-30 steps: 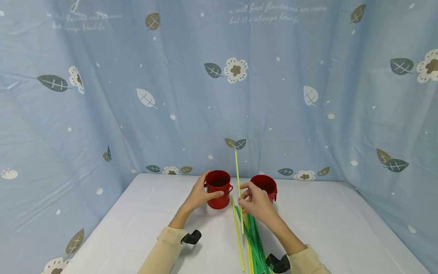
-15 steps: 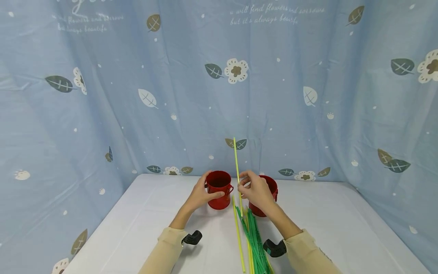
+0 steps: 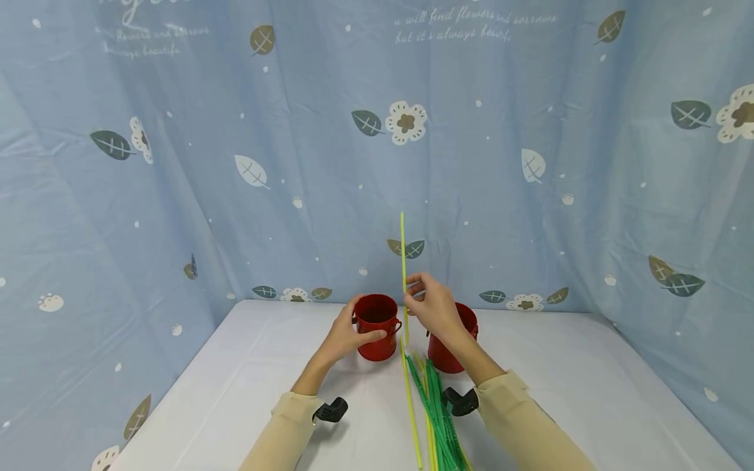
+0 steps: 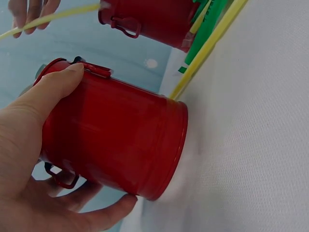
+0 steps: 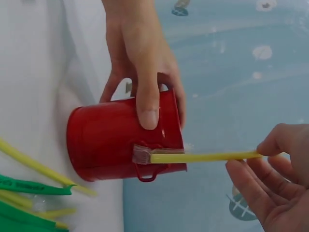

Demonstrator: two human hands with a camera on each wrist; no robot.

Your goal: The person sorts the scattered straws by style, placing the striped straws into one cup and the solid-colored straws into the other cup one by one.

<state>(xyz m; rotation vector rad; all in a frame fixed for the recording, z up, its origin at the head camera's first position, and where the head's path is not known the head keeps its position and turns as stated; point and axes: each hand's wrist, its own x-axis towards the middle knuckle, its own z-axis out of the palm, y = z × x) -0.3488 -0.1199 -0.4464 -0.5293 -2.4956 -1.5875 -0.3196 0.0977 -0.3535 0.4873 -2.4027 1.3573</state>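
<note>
My left hand (image 3: 340, 337) grips a small red metal bucket (image 3: 378, 348) with side handles, thumb on the near side and fingers round the other. The bucket stands upright on the table. Between thumb and fingers of my right hand (image 3: 434, 306) is a long yellow straw (image 3: 403, 245), held nearly upright just right of that bucket. In the right wrist view, clear plastic film (image 5: 142, 154) covers the straw's lower end, which overlaps the bucket's side by its handle (image 5: 146, 177). My right forearm partly hides a second red bucket (image 3: 443, 358).
A bundle of green straws (image 3: 434, 412) with several yellow ones lies in front of the second bucket. One yellow straw (image 3: 410, 405) lies apart at its left. Behind the white table (image 3: 235, 379) hangs a blue patterned curtain (image 3: 330, 163).
My right hand has lifted the yellow straw and moved it slightly left, toward the held bucket. More of the second bucket shows now. The left hand and its bucket have stayed put.
</note>
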